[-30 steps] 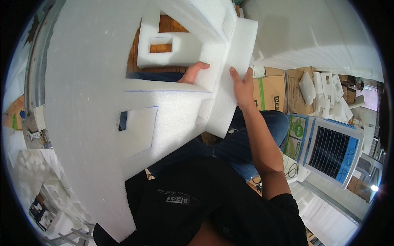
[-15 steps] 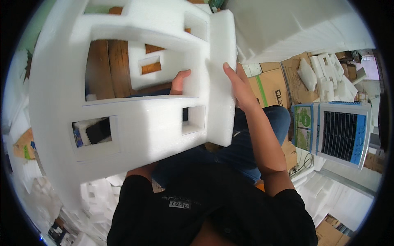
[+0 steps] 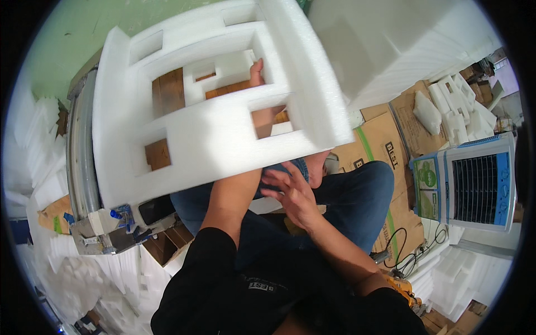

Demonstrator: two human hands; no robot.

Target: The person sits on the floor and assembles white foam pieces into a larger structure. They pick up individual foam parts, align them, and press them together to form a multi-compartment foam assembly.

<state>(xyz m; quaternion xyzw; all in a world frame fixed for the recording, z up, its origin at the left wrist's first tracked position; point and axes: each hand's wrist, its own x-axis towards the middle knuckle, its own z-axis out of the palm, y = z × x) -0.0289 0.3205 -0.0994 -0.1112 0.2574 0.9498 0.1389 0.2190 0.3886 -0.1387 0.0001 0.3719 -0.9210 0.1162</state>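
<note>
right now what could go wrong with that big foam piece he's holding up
The white foam frame seems held only by the left hand, reaching through a cutout; the right hand is off it, so it may tip or snap at its thin bars. It also hides the metal machine beneath, so it could catch there.

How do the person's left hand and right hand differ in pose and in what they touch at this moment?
The left hand is raised, reaching up through a cut-out of the white foam frame and gripping it; the right hand sits low over the lap, below the frame. The left hand is mostly hidden behind foam with only its fingers showing; the right hand is fully visible, fingers spread, holding nothing. Both are bare.
</note>
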